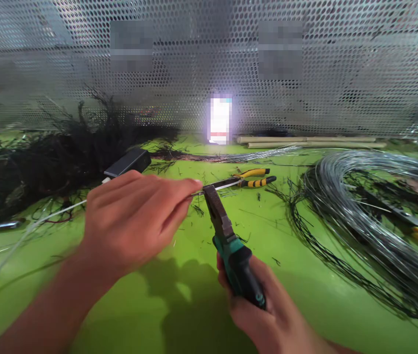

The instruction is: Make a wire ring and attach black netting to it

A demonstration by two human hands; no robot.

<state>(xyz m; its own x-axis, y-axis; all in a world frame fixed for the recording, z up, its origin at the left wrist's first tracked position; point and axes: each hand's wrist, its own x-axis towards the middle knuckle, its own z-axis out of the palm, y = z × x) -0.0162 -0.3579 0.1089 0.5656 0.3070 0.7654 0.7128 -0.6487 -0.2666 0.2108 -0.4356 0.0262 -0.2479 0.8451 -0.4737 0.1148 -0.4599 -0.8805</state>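
My left hand (135,221) is closed in a pinch on a short thin wire piece (196,192) that sticks out to the right of the fingertips. My right hand (264,309) is wrapped round the green and black handles of pliers (227,236). The pliers point up and away, and their jaws meet the wire just beyond my left fingertips. Both hands hover over the green table (179,295).
A big coil of silver wire (363,206) lies at the right. A heap of black fibres (46,157) fills the left, with a black box (127,162) beside it. Yellow-handled scissors (253,179) lie behind the pliers. A perforated metal wall (209,64) and a lit phone (219,120) stand at the back.
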